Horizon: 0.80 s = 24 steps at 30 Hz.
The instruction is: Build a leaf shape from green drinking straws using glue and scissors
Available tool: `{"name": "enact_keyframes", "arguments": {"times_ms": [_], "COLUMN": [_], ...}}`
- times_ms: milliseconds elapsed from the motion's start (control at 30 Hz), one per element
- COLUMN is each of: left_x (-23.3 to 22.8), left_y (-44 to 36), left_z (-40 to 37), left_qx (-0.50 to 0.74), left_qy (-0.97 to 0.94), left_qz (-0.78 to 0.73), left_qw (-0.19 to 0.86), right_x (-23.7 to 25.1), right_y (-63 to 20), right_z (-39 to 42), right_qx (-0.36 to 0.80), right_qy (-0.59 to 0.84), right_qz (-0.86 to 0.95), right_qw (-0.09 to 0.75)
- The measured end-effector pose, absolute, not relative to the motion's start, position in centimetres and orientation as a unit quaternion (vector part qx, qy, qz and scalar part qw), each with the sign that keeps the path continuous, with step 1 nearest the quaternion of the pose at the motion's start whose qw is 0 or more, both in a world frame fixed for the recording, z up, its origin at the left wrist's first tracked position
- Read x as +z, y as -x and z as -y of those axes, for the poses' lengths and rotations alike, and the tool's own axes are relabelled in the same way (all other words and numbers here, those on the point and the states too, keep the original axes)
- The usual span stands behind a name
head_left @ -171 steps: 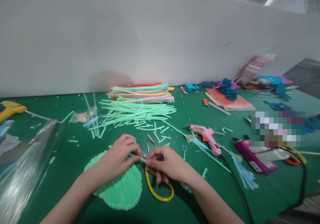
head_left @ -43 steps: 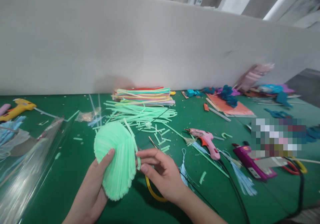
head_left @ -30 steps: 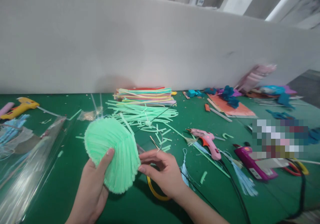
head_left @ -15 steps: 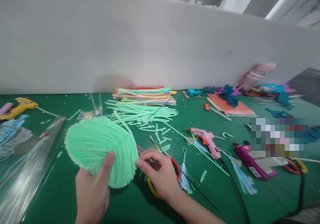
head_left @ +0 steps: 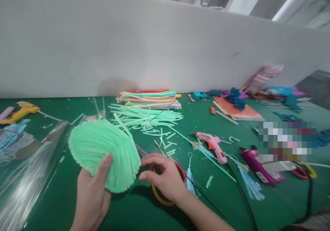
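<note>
A mint-green fan-shaped piece made of pipe cleaners is in my left hand. The thumb presses on its front face, and the other fingers are hidden behind it. One loose strip end sticks up from its upper right edge. My right hand is just right of the fan's lower right edge, with thumb and forefinger apart and nothing visible between them. Beneath this hand lie scissors with red and yellow handles, partly covered by it; their blade points toward the fan.
Loose green pipe cleaners lie by the wall, in front of a multicoloured bundle. Cut scraps are scattered about. A pink glue gun with its cable, blue tassels and a purple tool lie to the right. On the left are a yellow glue gun and clear plastic sleeves.
My right thumb and forefinger have parted and drawn slightly away from the fan's edge. The fan has tilted a little in my left hand, which stays closed on it.
</note>
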<state>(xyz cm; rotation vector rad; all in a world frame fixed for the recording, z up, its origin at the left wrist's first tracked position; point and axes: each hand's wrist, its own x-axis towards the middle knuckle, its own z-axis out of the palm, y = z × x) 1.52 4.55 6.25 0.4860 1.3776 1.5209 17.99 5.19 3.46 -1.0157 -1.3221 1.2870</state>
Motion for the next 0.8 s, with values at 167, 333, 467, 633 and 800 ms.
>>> {"name": "enact_keyframes", "arguments": {"times_ms": [167, 333, 467, 633, 800], "left_x": [6.2, 5.6, 5.4, 5.5, 5.7], "left_y": [-0.9, -0.9, -1.0, -1.4, -1.6], "left_z": [-5.2, -5.0, -4.8, -4.7, -4.5], "left_qx": [0.632, 0.614, 0.612, 0.616, 0.617], "left_qy": [-0.177, -0.179, -0.188, -0.191, -0.201], "left_qz": [-0.556, -0.553, -0.555, -0.557, -0.562], "left_qw": [0.510, 0.533, 0.532, 0.524, 0.513], "right_x": [3.9, 3.7, 3.6, 3.6, 3.7], "right_y": [-19.1, -18.7, -18.3, -17.6, -17.4], "right_z": [-5.7, -5.7, -5.6, -5.2, -5.0], "right_qx": [0.572, 0.588, 0.568, 0.552, 0.532], "right_qy": [0.417, 0.420, 0.419, 0.437, 0.437], "right_qz": [0.544, 0.530, 0.532, 0.526, 0.540], "right_qw": [0.451, 0.444, 0.468, 0.478, 0.484]}}
